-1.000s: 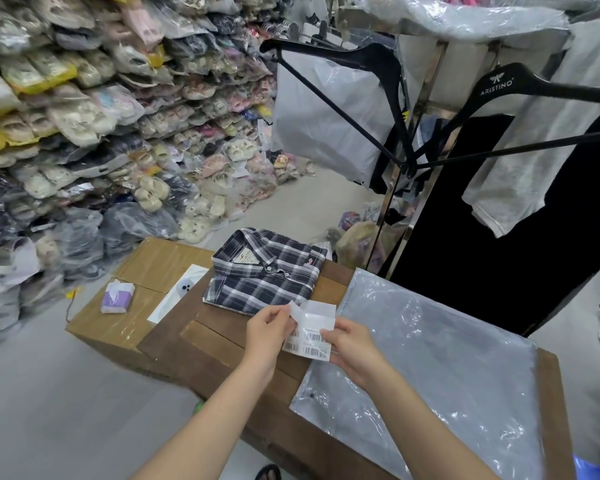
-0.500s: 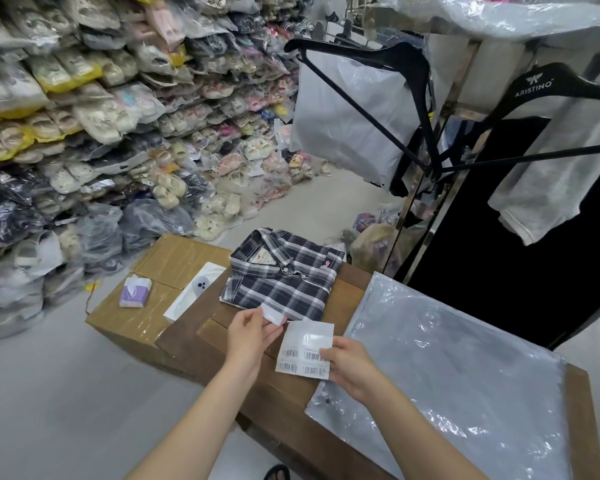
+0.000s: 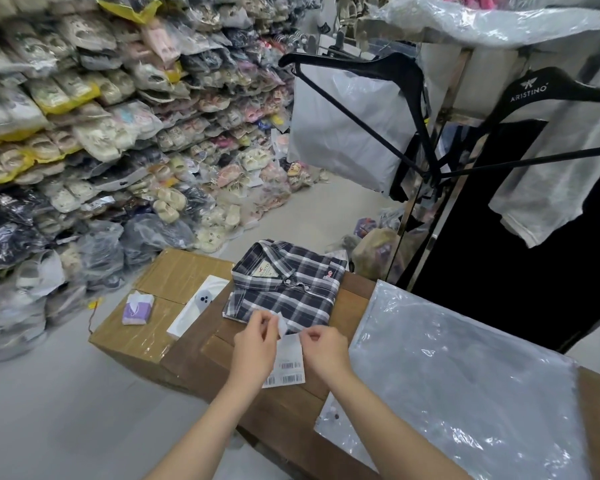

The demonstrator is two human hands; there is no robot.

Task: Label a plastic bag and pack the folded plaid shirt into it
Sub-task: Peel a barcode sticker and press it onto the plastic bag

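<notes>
Both hands have drawn together since half a second ago: the left hand (image 3: 253, 344), which then held a small peeled strip apart from the sheet, now lifts that strip (image 3: 282, 325) right beside the right hand (image 3: 326, 351), and the label sheet (image 3: 288, 362) hangs upright between them rather than lying flat

Largest on the worktop (image 3: 357, 303) is the clear bag (image 3: 465, 382), spread flat over the right half and reaching the right edge, empty, its near left corner overhanging the front edge. Next is the shirt (image 3: 288, 285), folded, collar away from the person, lying at the far left corner; its near edge sits just behind the hands. A cardboard box (image 3: 174, 282) stands against the worktop's left edge, lower than it, carrying a white phone box (image 3: 198, 308) along its right side and a purple tissue pack (image 3: 137, 309) towards its middle

The sheet shows barcodes along its lower edge. The left hand pinches the white strip between thumb and forefinger, other fingers curled. The right hand pinches the sheet's upper right edge with thumb and fingertips pressed together
</notes>
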